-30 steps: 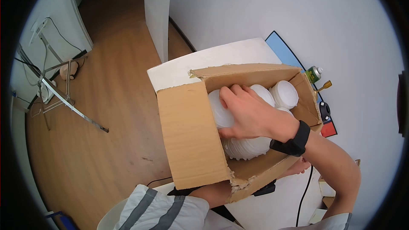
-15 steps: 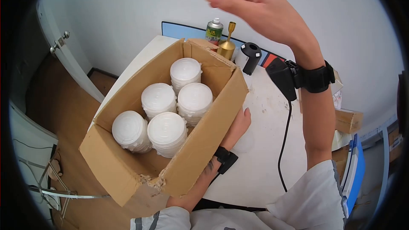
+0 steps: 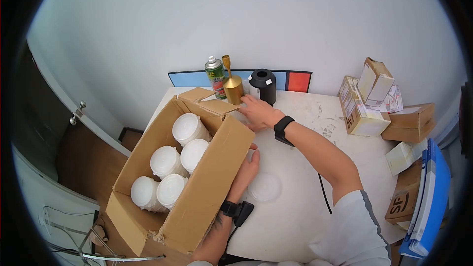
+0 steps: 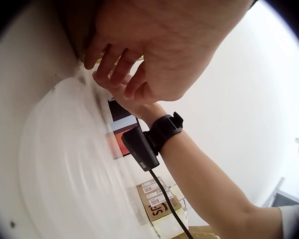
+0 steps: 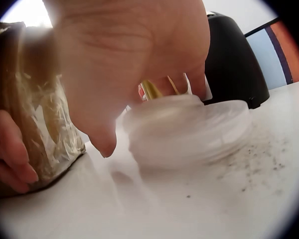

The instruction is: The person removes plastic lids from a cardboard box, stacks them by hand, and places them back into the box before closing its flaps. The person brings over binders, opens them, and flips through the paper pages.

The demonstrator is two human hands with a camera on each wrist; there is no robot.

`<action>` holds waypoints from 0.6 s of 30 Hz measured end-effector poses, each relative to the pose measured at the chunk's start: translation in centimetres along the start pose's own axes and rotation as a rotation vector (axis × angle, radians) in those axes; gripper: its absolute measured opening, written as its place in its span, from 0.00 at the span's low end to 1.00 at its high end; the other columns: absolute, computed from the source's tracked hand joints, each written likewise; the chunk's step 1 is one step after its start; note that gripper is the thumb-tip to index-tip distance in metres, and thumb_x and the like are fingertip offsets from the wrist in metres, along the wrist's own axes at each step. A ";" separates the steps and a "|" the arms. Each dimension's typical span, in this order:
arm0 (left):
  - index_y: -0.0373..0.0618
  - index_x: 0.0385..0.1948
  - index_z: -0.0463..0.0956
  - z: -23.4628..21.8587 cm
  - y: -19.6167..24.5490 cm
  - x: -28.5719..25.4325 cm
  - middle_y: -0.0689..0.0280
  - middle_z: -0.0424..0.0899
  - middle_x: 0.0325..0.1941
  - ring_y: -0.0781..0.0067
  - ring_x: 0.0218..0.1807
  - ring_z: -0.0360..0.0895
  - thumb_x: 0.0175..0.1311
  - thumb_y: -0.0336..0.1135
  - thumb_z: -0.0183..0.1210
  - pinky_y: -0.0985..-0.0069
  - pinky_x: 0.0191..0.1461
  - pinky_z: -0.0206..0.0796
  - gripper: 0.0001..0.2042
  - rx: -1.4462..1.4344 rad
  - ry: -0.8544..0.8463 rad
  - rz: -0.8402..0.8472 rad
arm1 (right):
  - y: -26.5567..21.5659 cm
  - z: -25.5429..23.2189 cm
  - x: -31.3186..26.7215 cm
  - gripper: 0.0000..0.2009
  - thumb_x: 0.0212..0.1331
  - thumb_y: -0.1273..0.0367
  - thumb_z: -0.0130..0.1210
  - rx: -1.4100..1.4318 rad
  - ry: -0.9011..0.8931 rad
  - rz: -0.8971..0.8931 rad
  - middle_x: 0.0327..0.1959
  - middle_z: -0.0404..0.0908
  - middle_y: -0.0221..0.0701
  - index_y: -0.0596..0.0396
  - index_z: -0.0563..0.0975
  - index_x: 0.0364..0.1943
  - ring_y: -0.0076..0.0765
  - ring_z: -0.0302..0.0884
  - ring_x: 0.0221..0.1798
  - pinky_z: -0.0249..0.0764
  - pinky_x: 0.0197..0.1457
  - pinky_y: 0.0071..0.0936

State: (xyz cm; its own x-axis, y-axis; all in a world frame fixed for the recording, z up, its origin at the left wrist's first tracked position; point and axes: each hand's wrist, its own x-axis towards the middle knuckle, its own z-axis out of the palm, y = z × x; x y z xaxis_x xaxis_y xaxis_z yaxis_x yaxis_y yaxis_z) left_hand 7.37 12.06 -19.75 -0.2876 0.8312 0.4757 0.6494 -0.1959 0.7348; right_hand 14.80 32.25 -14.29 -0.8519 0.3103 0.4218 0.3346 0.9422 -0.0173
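Note:
A cardboard box [image 3: 212, 182] holds several white lidded tubs [image 3: 167, 161]. Along its near side lies my left hand [image 3: 246, 170], fingers loosely bent and holding nothing; the left wrist view shows its palm [image 4: 159, 50]. My right hand [image 3: 261, 112] reaches down beyond the box's far corner, between a gold candlestick [image 3: 233, 88] and a black cylinder [image 3: 264, 86]. In the right wrist view, translucent round plastic pieces [image 5: 189, 132] sit right by that hand [image 5: 134, 64]. Its thumb points down to their left, apart from them, and its fingers are partly hidden behind them.
Another clear round lid [image 3: 265, 187] lies flat on the white table [image 3: 305, 167]. A green spray can [image 3: 216, 76] stands beside the candlestick. Small cartons [image 3: 364, 113] and blue folders [image 3: 431, 197] line the right side. A black cable [image 3: 323, 192] crosses the table.
My right hand has left the tubs inside the box, swung up and out, and come down at the table behind it. The head view has turned right. My left hand stays at the box's side.

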 end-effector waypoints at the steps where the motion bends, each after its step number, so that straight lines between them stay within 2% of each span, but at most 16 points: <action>1: 0.40 0.45 0.78 -0.1 -0.3 0.0 0.60 0.82 0.47 0.61 0.55 0.78 0.68 0.31 0.61 0.63 0.65 0.67 0.09 -0.023 -0.017 -0.020 | -0.1 0.7 0.2 0.30 0.58 0.56 0.65 -0.037 -0.132 0.016 0.60 0.74 0.45 0.49 0.73 0.65 0.52 0.70 0.67 0.70 0.66 0.45; 2: 0.40 0.45 0.78 0.0 -0.6 -0.1 0.60 0.82 0.47 0.61 0.55 0.78 0.68 0.31 0.61 0.63 0.65 0.67 0.09 -0.007 -0.039 -0.018 | -0.1 1.4 0.0 0.32 0.58 0.54 0.65 -0.071 -0.267 0.033 0.60 0.74 0.46 0.47 0.73 0.66 0.52 0.69 0.67 0.69 0.67 0.45; 3: 0.40 0.45 0.77 -0.1 -0.3 -0.1 0.62 0.82 0.46 0.65 0.53 0.79 0.69 0.32 0.60 0.65 0.62 0.68 0.08 -0.097 -0.057 -0.137 | -0.4 1.9 -0.8 0.29 0.59 0.54 0.64 -0.081 -0.174 0.032 0.58 0.76 0.45 0.47 0.75 0.63 0.52 0.71 0.65 0.69 0.66 0.45; 4: 0.40 0.45 0.77 -0.2 0.2 0.0 0.63 0.83 0.44 0.69 0.50 0.79 0.71 0.32 0.59 0.67 0.60 0.70 0.07 -0.186 -0.073 -0.261 | -0.9 1.4 -1.6 0.29 0.59 0.54 0.64 -0.065 -0.167 0.048 0.58 0.76 0.45 0.47 0.75 0.63 0.52 0.71 0.65 0.69 0.66 0.45; 6: 0.40 0.45 0.77 -0.5 1.3 -0.3 0.65 0.83 0.43 0.71 0.47 0.80 0.72 0.32 0.58 0.69 0.58 0.71 0.07 -0.192 -0.113 -0.278 | -2.0 0.3 -4.1 0.25 0.58 0.56 0.64 -0.042 -0.194 0.110 0.54 0.78 0.44 0.49 0.77 0.58 0.52 0.73 0.62 0.70 0.64 0.46; 7: 0.40 0.45 0.77 -0.8 1.5 -0.2 0.66 0.83 0.41 0.73 0.45 0.80 0.73 0.33 0.58 0.71 0.56 0.72 0.07 -0.212 -0.127 -0.287 | -2.2 -0.2 -5.4 0.21 0.57 0.59 0.65 -0.010 -0.155 0.086 0.51 0.79 0.43 0.51 0.79 0.54 0.52 0.74 0.59 0.70 0.62 0.46; 11: 0.40 0.44 0.77 -1.0 1.5 0.0 0.67 0.83 0.40 0.73 0.43 0.80 0.73 0.33 0.58 0.72 0.53 0.72 0.07 -0.193 -0.159 -0.347 | -3.2 -4.6 -9.9 0.23 0.56 0.62 0.66 0.091 -0.296 0.092 0.53 0.76 0.43 0.54 0.77 0.56 0.52 0.71 0.61 0.69 0.63 0.46; 13: 0.39 0.47 0.77 -1.5 2.2 -0.3 0.66 0.83 0.41 0.74 0.44 0.79 0.73 0.34 0.58 0.73 0.54 0.72 0.09 -0.101 -0.239 -0.307 | -3.8 -5.7 -12.4 0.23 0.55 0.62 0.66 0.187 -0.134 0.166 0.55 0.76 0.44 0.58 0.76 0.54 0.53 0.70 0.63 0.68 0.66 0.46; 14: 0.39 0.47 0.77 -1.6 2.4 -0.3 0.66 0.83 0.41 0.74 0.44 0.79 0.73 0.34 0.58 0.73 0.54 0.72 0.09 -0.085 -0.244 -0.317 | -4.0 -6.3 -12.6 0.23 0.55 0.62 0.66 0.206 -0.131 0.166 0.55 0.76 0.44 0.58 0.76 0.54 0.53 0.70 0.63 0.68 0.66 0.46; 16: 0.38 0.53 0.78 -1.5 2.9 -0.3 0.63 0.84 0.44 0.73 0.46 0.79 0.74 0.35 0.58 0.72 0.56 0.71 0.13 -0.019 -0.106 -0.150 | -3.3 -7.5 -12.4 0.23 0.55 0.62 0.67 0.383 -0.375 0.337 0.56 0.75 0.44 0.59 0.75 0.52 0.53 0.69 0.64 0.68 0.67 0.44; 17: 0.38 0.53 0.78 -1.4 2.9 -0.5 0.63 0.84 0.44 0.73 0.46 0.79 0.74 0.35 0.58 0.72 0.56 0.71 0.13 0.008 -0.124 -0.142 | -3.1 -7.6 -12.5 0.24 0.54 0.62 0.67 0.433 -0.379 0.361 0.55 0.75 0.43 0.59 0.74 0.51 0.52 0.70 0.62 0.69 0.65 0.42; 18: 0.38 0.55 0.77 -1.3 2.8 -0.5 0.62 0.84 0.46 0.71 0.48 0.80 0.75 0.36 0.58 0.71 0.57 0.72 0.14 -0.099 -0.081 -0.235 | -3.0 -7.2 -12.9 0.24 0.54 0.62 0.67 0.455 -0.352 0.369 0.55 0.75 0.43 0.59 0.74 0.51 0.52 0.70 0.62 0.69 0.65 0.42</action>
State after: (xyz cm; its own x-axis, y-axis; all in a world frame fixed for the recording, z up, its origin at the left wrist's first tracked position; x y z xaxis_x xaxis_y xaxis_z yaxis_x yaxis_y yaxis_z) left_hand 8.38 10.44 -17.29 -0.3624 0.8981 0.2491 0.4979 -0.0393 0.8663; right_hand 27.67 24.56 -13.17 -0.8207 0.5713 -0.0036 0.4911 0.7023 -0.5154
